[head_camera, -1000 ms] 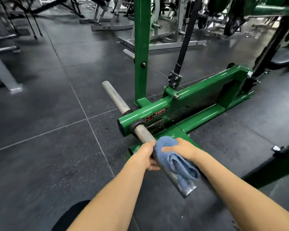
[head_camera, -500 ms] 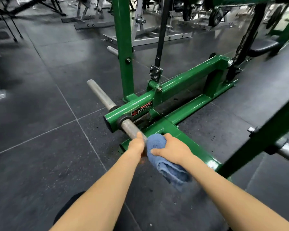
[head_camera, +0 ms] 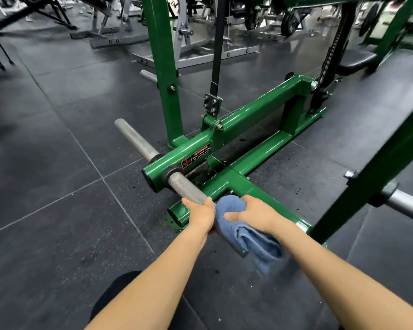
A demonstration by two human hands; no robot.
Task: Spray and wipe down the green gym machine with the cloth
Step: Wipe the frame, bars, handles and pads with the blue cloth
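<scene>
a: the fingers of the right hand (head_camera: pixel 255 214) curl over a bunched blue cloth (head_camera: pixel 246 232) and press it round the steel weight peg (head_camera: pixel 185 188); the left hand (head_camera: pixel 200 214) wraps the same peg just beside it, touching the cloth.

b: and where does the peg sit on the green gym machine (head_camera: pixel 243 129)?

a: it sticks out of the low green lever tube towards the person, above the green base foot on the black floor (head_camera: pixel 57 186). the cloth covers the near part of the peg, its tail hanging off the end.

b: how should this step go, judging from that?

a: the left hand probably steadies the peg while the cloth wipes. a full wrap with a twist would likely reach the underside, and the knurled surface may snag the fabric, so even pressure seems wise. no spray bottle is in view.

b: any writing?

a: a red and black sticker (head_camera: pixel 196 156) on the lever tube reads "warning"; the smaller lines seem to say keep hands away from moving parts, but they are too small to be sure.
</scene>
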